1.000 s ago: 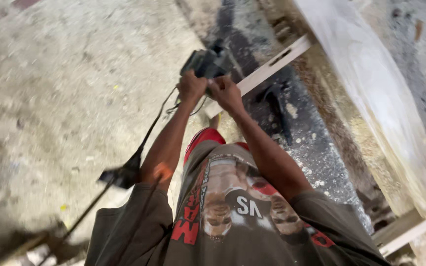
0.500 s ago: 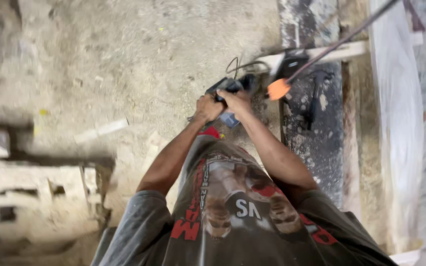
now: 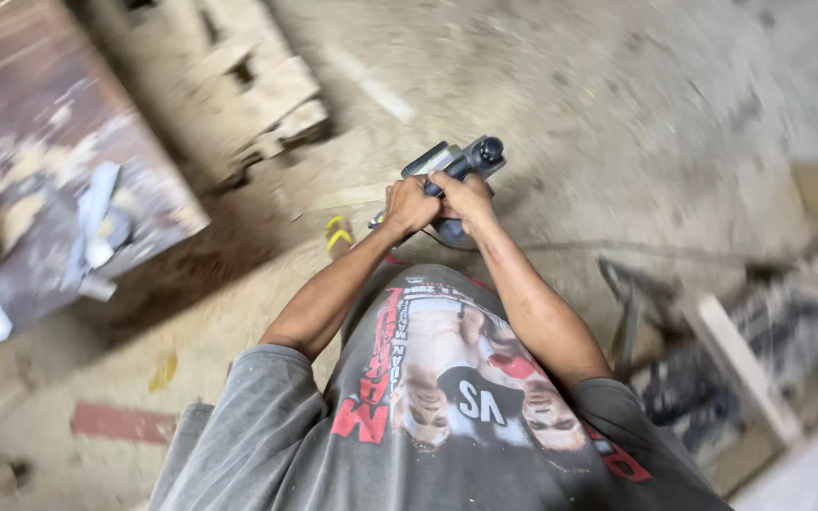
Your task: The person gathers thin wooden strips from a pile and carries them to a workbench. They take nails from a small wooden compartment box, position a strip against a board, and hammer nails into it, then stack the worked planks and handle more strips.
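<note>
Head view, looking down the torso to both arms extended forward. Left hand and right hand side by side, touching, just above centre of the frame, both closed around a grey and black handheld power tool. Left-hand fingers curled and pressed together around the near end of the tool body; right-hand fingers wrapped over the dark handle, knuckles up, fingertips hidden beneath. Tool held in the air over a dusty concrete floor, black knob at its far end pointing toward the upper right of the frame, pale flat base facing upper left. Thin dark cord running from below the hands toward the right of the frame, blurred along its length.

Yellow sandal strap visible just left of the left wrist, on the floor. Grey printed T-shirt filling the lower centre. Cluttered workbench at left of the frame, bearing scraps and white pieces, too blurred to identify. Broken concrete blocks at upper left, well apart from the hands. Wooden batten and dark debris at lower right. Red strip on the floor at lower left.
</note>
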Available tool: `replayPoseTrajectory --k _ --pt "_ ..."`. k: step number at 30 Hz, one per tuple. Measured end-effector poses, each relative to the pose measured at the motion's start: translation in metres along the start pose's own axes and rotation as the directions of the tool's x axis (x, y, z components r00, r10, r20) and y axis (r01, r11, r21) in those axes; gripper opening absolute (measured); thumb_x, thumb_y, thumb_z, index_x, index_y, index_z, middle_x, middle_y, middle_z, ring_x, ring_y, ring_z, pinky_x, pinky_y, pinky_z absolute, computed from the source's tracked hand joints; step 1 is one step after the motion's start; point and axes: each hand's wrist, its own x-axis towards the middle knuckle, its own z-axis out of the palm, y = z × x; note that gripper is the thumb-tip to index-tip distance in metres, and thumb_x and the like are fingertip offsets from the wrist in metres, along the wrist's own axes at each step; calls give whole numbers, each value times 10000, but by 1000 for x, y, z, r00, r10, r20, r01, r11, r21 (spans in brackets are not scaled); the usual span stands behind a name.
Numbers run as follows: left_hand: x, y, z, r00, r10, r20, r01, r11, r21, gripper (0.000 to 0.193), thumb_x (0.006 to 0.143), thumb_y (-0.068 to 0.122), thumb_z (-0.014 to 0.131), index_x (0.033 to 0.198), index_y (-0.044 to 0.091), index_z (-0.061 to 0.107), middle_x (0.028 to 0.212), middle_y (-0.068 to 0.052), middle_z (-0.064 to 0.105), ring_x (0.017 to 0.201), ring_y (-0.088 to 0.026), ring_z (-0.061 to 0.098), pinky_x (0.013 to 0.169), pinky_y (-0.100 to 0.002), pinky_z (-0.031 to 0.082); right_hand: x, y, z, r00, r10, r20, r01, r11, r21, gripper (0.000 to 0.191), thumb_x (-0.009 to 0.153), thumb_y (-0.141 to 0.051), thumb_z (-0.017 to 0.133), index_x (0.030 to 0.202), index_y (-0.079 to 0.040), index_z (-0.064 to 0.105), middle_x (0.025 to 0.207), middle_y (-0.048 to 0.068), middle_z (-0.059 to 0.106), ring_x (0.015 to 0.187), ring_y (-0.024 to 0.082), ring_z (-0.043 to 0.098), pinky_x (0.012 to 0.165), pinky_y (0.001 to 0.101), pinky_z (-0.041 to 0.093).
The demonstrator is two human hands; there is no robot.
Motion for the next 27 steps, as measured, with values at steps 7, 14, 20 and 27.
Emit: replayPoseTrajectory --k 7,14,20,27 --pt "-1 -122 -154 768 -241 -593 65 951 -303 412 929 429 602 1081 66 726 965 -264 727 970 -452 689 894 -546 486 24 -39 257 847 -432 311 527 600 -602 371 896 -314 765 1070 6 692 891 160 771 802 236 737 748 384 566" --pt "46 -233 -266 322 -402 -857 -86 889 -450 438 1033 306 459 1288 -36 558 989 -231 673 909 -347 657 842 -489 498 41 -39 408 570 -523 634 820 413 -397 482 1019 -402 683 1321 -27 650 1186 210 753 1081 296 751 933 382 580" --pt "56 -266 -356 103 -490 -866 77 872 -484 835 758 283 901 1382 -92 493 1199 -304 634 1113 -423 581 968 -446 416 32 -39 454 687 -301 661 701 513 -494 593 964 -423 635 1425 -58 558 1288 190 699 1107 272 744 941 378 574" --pt "56 -282 -404 254 -551 -795 67 830 -554 796 811 237 821 1420 -89 426 1440 -291 507 1326 -445 500 1096 -496 372 54 -32 446 756 -231 612 627 521 -579 543 978 -435 637 1375 -67 602 1288 153 710 1079 270 745 944 370 563"
